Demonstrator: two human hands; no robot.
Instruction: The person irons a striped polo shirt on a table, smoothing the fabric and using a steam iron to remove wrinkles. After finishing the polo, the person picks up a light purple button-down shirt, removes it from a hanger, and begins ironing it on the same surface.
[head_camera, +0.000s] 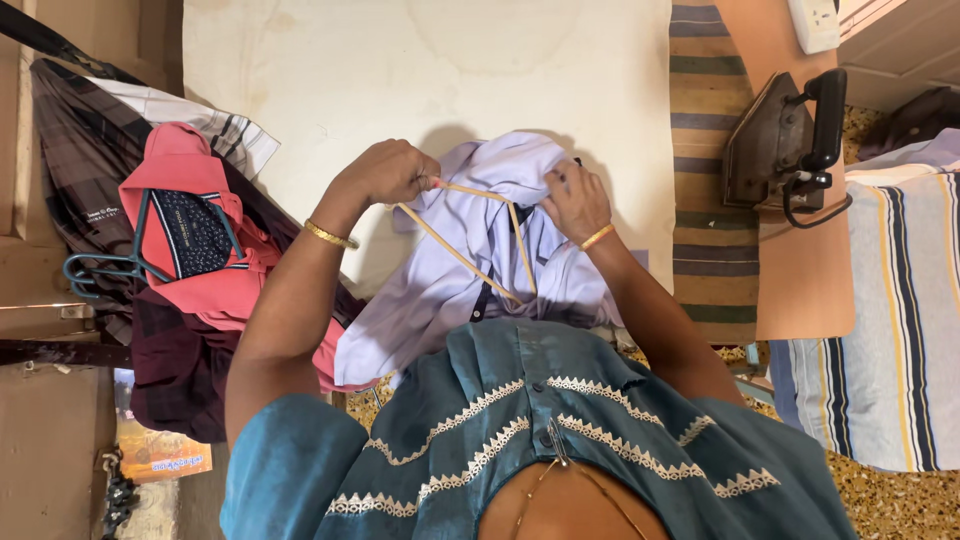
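Looking down from your head camera, you see your left hand (385, 172) closed in a fist around one end of a pale wooden hanger (470, 235), just above the middle of the frame; your right hand (572, 203) is pinched shut on the collar area of a lilac shirt (470, 270), close to the hanger's other end; both wrists carry a gold bangle (330, 236). The hanger's thin bars lie across the shirt in a narrow triangle, its point toward the lower centre; the shirt is bunched on the cream-covered desk (400, 60) and spills over its near edge toward your teal top (520, 430), which fills the bottom of the frame.

At the left of the frame a heap of clothes lies beside the shirt: a red garment (190, 170) on top of dark checked cloth (80, 160), with a navy patterned piece on a blue-green hanger (110, 265) resting on the red one; a white striped cloth (210, 125) shows at the heap's upper edge.

At the upper right a heavy dark iron (775, 140) with a black handle stands on a brown pad (805, 270), well apart from your right hand; a striped mat (708, 150) lies between the desk cover and the pad; a striped fabric in blue, white and yellow (890, 310) occupies the right edge.
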